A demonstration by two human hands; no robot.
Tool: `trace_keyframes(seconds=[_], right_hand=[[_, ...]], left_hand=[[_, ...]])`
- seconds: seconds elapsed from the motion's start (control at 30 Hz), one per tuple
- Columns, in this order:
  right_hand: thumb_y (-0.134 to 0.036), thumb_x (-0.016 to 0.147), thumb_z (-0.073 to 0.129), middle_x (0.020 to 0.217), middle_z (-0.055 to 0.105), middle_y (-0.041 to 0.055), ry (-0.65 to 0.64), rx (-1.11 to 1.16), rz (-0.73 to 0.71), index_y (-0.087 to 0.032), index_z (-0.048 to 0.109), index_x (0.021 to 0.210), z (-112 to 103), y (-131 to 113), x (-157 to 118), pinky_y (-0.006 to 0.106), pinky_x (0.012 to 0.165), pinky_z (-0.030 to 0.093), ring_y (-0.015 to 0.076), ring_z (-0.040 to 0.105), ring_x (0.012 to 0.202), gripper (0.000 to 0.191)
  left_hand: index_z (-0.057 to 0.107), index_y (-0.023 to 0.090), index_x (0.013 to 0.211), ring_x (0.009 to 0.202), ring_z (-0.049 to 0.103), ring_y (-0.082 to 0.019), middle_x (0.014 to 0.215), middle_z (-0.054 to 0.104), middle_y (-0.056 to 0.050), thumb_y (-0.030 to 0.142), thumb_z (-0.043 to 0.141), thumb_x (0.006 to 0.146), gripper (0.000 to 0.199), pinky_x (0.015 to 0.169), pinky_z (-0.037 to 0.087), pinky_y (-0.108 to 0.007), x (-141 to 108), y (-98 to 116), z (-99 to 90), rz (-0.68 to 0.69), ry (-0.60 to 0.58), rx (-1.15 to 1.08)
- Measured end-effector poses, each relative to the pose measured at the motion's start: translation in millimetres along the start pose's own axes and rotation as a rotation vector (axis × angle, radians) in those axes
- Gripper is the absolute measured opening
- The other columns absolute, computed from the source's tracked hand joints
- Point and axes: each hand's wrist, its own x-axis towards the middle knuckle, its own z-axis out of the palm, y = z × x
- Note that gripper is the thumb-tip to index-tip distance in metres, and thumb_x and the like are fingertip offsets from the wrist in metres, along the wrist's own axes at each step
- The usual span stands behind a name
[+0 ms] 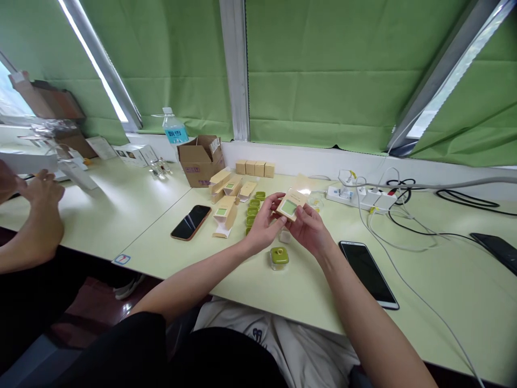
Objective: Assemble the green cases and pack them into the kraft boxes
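Between my two hands is a small tan cardboard box (291,203) with a pale green square on its face, held above the table. My left hand (263,223) grips its left side, and my right hand (309,227) has fingers closed on its right side. Just below them stands a small clear container with a green lid (279,257). Left of my hands runs a row of green lids (253,203). Open tan boxes (226,211) lie beyond that row, some with flaps out. A small pale item under my hands is partly hidden.
A dark phone (191,222) lies at left, a white-framed tablet (368,274) at right. Behind are a brown carton (201,160), a water bottle (174,127) and several closed tan boxes (255,168). A power strip (361,197) trails cables. A co-worker's hand (42,188) is far left.
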Motion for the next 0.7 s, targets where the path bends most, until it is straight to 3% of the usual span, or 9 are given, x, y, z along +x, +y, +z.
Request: trace_keyframes(seconds=[0.13,0.4,0.57,0.7], right_hand=[[-0.068,0.087,0.083,0.139,0.079,0.0129,0.01,0.019,0.012,-0.029,0.069,0.133,-0.5,1.2,0.5,0.062,0.11,0.064,0.036,0.076,0.131,0.062],[-0.064,0.085,0.089,0.137,0.08,0.0118,0.002,0.027,0.033,-0.03,0.068,0.132,0.8,2.0,-1.7,0.06,0.107,0.065,0.0344,0.078,0.126,0.061],[-0.057,0.077,0.099,0.132,0.083,0.0088,0.077,0.051,0.041,-0.03,0.065,0.127,1.9,7.8,-2.4,0.051,0.101,0.068,0.0314,0.079,0.123,0.066],[-0.052,0.076,0.101,0.131,0.083,0.0065,0.08,0.077,0.047,-0.031,0.066,0.126,5.2,7.5,-3.1,0.046,0.103,0.067,0.0301,0.078,0.126,0.065]], left_hand=[[0.05,0.026,0.148,0.12,0.069,-0.026,0.137,0.066,-0.013,0.043,0.073,0.097,0.059,0.1,0.063,-0.041,0.0,1.9,0.7,-0.009,-0.014,-0.075],[0.045,0.026,0.141,0.115,0.068,-0.025,0.134,0.063,-0.012,0.041,0.073,0.092,0.058,0.094,0.061,-0.038,-1.1,8.6,-0.6,-0.086,-0.012,-0.067],[0.043,0.027,0.131,0.119,0.064,-0.025,0.132,0.061,-0.008,0.028,0.074,0.08,0.06,0.092,0.057,-0.036,-1.3,8.6,0.0,-0.166,0.027,-0.184],[0.045,0.028,0.127,0.119,0.062,-0.023,0.126,0.06,-0.004,0.012,0.063,0.063,0.069,0.087,0.053,-0.031,-1.7,12.2,1.3,-0.257,0.055,-0.347]])
